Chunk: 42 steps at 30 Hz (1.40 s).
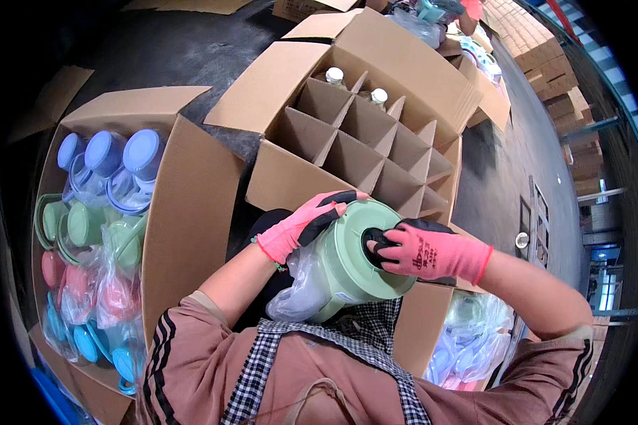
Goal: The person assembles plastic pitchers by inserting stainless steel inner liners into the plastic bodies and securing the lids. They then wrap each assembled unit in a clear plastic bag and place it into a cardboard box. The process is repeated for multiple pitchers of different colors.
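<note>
A light green plastic container [333, 262] with a broad round end is tilted up against my body. A clear plastic bag [301, 287] bunches along its left side. My left hand [310, 223], in a pink glove with black fingers, is closed over the container's upper left rim. My right hand [425, 248], gloved the same way, has its fingers curled at a dark round spot in the middle of the round end. Whether that spot is an opening or a knob is hidden by the fingers.
Ahead stands an open carton [283, 173] with cardboard dividers and two white-capped bottles [334, 75]. At left, another carton [191, 191] holds blue, green, pink and turquoise lidded containers. Bagged containers [471, 333] lie at lower right. Stacked cartons [539, 57] stand far right.
</note>
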Each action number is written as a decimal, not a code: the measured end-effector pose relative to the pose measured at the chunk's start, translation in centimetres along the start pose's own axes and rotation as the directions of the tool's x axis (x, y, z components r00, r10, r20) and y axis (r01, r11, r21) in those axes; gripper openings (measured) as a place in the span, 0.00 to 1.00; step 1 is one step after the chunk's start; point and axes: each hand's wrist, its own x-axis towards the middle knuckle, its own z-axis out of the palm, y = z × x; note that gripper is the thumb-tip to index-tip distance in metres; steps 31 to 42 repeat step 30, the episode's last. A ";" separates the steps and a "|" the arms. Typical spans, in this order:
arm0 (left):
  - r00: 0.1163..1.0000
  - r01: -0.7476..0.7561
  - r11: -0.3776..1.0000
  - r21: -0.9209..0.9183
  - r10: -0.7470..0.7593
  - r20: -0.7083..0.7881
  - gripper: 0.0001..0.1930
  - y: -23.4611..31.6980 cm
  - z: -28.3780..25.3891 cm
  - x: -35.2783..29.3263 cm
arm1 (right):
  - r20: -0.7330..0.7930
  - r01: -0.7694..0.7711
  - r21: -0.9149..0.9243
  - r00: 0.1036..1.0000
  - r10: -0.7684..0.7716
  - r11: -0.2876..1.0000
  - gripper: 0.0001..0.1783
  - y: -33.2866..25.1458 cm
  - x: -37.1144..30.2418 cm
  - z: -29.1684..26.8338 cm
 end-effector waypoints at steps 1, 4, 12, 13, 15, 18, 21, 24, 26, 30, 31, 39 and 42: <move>1.000 0.013 0.999 -0.034 -0.013 0.007 0.38 -0.2 0.1 0.1 | 0.059 -0.129 0.073 0.990 0.125 0.989 0.09 -0.2 0.0 0.8; 1.000 0.006 1.000 0.005 -0.006 0.003 0.36 -0.2 0.0 0.6 | 0.285 -0.669 0.130 0.732 0.619 0.732 0.10 -1.9 2.5 0.6; 1.000 -0.027 1.000 0.009 0.027 0.004 0.37 -0.9 -1.0 0.5 | 0.113 -0.489 0.326 0.870 0.480 0.809 0.07 -1.6 0.9 -0.6; 1.000 -0.027 1.000 -0.002 0.027 0.008 0.37 -0.9 -0.8 0.4 | 0.088 -0.262 0.175 0.964 0.250 0.949 0.08 -0.8 0.2 -0.3; 0.999 -0.030 0.999 -0.015 0.030 0.030 0.38 -0.6 -0.4 0.6 | 0.133 0.065 -0.077 0.990 -0.055 0.995 0.07 0.6 -0.4 0.2; 1.000 -0.022 0.999 0.033 0.022 0.022 0.38 -0.8 -0.2 0.8 | -0.003 0.164 -0.157 0.986 -0.167 0.974 0.07 0.9 -0.1 0.7; 1.000 -0.015 0.999 0.044 0.014 0.011 0.39 -1.0 -0.3 0.6 | -0.043 0.169 -0.068 0.984 -0.172 0.983 0.07 0.9 -0.3 0.8; 1.000 -0.012 1.000 -0.026 0.012 -0.006 0.39 -0.5 -0.2 0.5 | -0.003 0.041 0.054 0.999 -0.041 0.998 0.06 1.8 -0.3 1.7; 1.000 0.005 1.000 -0.025 -0.005 -0.012 0.38 -0.7 -0.3 0.6 | 0.070 -0.081 0.137 0.995 0.072 0.987 0.05 1.6 -0.1 1.5; 0.999 0.003 0.998 0.069 0.000 -0.044 0.38 -0.2 -0.3 0.8 | 0.366 -0.463 0.318 0.865 0.343 0.827 0.07 1.0 1.1 0.9; 0.999 0.003 0.998 0.069 0.000 -0.044 0.38 -0.2 -0.3 0.8 | 0.366 -0.463 0.318 0.865 0.343 0.827 0.07 1.0 1.1 0.9; 0.999 0.003 0.998 0.069 0.000 -0.044 0.38 -0.2 -0.3 0.8 | 0.366 -0.463 0.318 0.865 0.343 0.827 0.07 1.0 1.1 0.9; 0.999 0.003 0.998 0.069 0.000 -0.044 0.38 -0.2 -0.3 0.8 | 0.366 -0.463 0.318 0.865 0.343 0.827 0.07 1.0 1.1 0.9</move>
